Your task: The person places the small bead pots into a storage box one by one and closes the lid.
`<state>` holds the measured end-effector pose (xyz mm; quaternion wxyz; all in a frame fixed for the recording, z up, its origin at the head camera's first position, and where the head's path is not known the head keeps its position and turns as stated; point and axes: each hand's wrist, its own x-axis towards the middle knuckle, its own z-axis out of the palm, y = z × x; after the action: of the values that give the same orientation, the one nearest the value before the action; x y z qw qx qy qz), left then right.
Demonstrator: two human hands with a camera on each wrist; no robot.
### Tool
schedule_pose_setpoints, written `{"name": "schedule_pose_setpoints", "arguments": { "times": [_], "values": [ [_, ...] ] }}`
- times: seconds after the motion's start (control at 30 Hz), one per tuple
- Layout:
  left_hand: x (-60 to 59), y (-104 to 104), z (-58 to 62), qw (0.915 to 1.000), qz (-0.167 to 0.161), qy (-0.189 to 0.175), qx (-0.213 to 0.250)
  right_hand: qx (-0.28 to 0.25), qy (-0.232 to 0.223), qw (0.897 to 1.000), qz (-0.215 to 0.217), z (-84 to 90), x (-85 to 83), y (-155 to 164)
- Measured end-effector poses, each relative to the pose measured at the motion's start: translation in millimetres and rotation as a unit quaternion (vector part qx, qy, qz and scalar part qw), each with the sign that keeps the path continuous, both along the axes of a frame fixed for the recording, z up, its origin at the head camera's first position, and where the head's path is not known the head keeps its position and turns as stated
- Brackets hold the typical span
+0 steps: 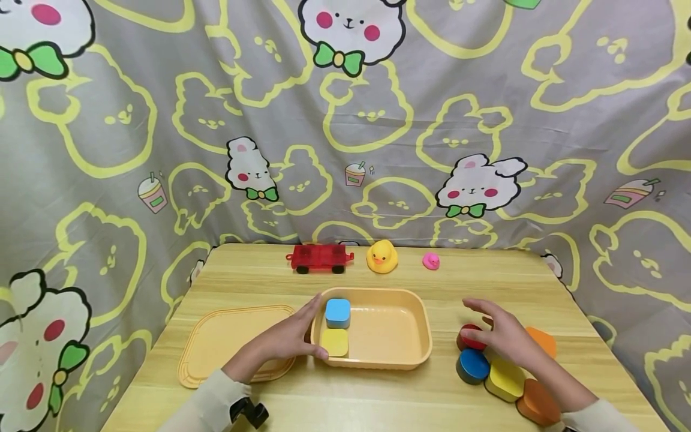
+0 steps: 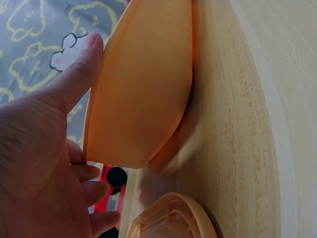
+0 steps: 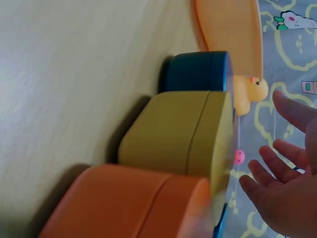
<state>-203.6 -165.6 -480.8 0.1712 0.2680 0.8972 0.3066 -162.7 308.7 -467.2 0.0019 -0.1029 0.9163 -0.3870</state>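
Observation:
A pale orange plastic box [image 1: 390, 331] sits mid-table, with a blue block [image 1: 338, 312] and a yellow block [image 1: 336, 342] at its left end. My left hand [image 1: 291, 336] rests against that end, its thumb along the near rim. In the left wrist view, the thumb lies on the box wall [image 2: 143, 84] and the other fingers are loosely bent. To the right, my right hand [image 1: 507, 337] hovers with fingers spread over a red block [image 1: 471, 336], gripping nothing. Around it stand a blue round block [image 1: 472, 367], a yellow block [image 1: 505, 381] and orange blocks [image 1: 538, 404].
The box's matching lid [image 1: 232, 336] lies on the left, partly behind my left forearm. Along the back edge stand a red toy wagon [image 1: 320, 257], a yellow rubber duck [image 1: 382, 258] and a small pink duck [image 1: 431, 261]. A patterned curtain [image 1: 302, 120] hangs behind the table.

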Motion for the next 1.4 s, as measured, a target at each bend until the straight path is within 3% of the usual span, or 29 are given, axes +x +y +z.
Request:
{"name": "schedule_pose_setpoints", "arguments": {
  "times": [0.4,0.77,1.2,1.4],
  "values": [
    [-0.9,0,-1.9,1.0,-0.002,0.0,0.002,0.042,-0.051,0.998,0.014,-14.5,2.0,10],
    [-0.7,0,-2.5,1.0,-0.002,0.002,0.003,0.074,-0.072,0.995,0.001,-13.0,-0.8,8],
    [-0.2,0,-2.3,1.0,0.002,0.002,-0.001,0.094,-0.038,0.995,-0.02,-7.0,-2.3,2],
    [0.5,0,-1.2,1.0,0.004,0.002,-0.002,0.065,-0.023,0.997,-0.015,1.4,-4.1,-6]
  ]
}}
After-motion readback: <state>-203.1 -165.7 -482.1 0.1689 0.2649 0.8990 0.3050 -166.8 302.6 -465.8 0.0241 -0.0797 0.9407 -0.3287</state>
